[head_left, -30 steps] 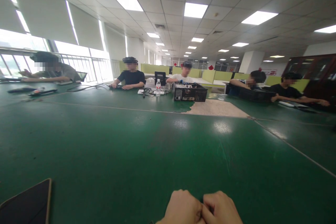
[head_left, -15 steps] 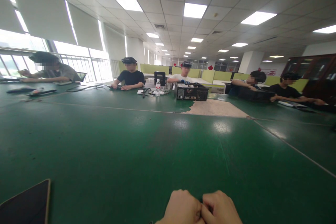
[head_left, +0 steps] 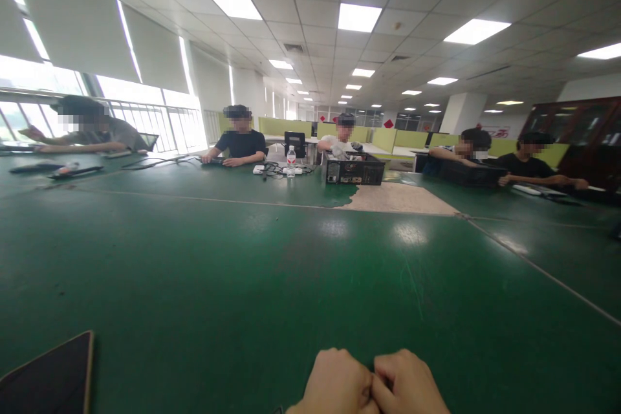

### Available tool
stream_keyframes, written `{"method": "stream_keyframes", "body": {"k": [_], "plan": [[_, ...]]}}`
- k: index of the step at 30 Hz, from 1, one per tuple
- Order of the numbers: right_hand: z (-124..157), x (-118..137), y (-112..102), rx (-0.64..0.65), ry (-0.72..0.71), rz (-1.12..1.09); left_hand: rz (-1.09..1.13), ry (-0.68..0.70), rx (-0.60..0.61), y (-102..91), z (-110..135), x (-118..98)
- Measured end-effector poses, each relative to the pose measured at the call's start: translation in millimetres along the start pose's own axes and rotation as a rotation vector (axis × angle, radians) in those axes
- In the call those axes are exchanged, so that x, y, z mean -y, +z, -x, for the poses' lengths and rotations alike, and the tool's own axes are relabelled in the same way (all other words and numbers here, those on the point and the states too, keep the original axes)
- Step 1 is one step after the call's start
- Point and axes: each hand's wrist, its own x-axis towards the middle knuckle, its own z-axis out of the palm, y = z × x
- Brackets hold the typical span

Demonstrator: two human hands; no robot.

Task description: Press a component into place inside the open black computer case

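Both of my hands rest side by side at the bottom edge of the head view, on the green tabletop point(head_left: 208, 284). My left hand point(head_left: 336, 380) is curled into a loose fist with its back turned up. Touching it at the thumb side, my right hand point(head_left: 411, 380) is closed in the same way. Nothing shows between or under the fingers, though the palms face down and are hidden. The nearest object is a dark flat slab with a light rim point(head_left: 48, 372), well off to the left and cut by the frame; its kind is unclear.
Across the table a person leans over an open black computer case point(head_left: 356, 170). A water bottle point(head_left: 291, 162) stands among cables and white adapters. Other people sit at the far left and right. A bare tan patch point(head_left: 402, 199) breaks the green surface.
My hands stay where they were. Behind the computer case, the person's hands and head have shifted slightly. The view has moved only a little.
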Motion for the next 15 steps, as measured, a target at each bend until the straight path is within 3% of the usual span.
{"method": "stream_keyframes", "body": {"k": [15], "plan": [[-0.9, 4.0, -5.7, 0.016, 0.005, 0.008, 0.0, -0.005, -0.014, 1.9, -3.4, 4.1]]}}
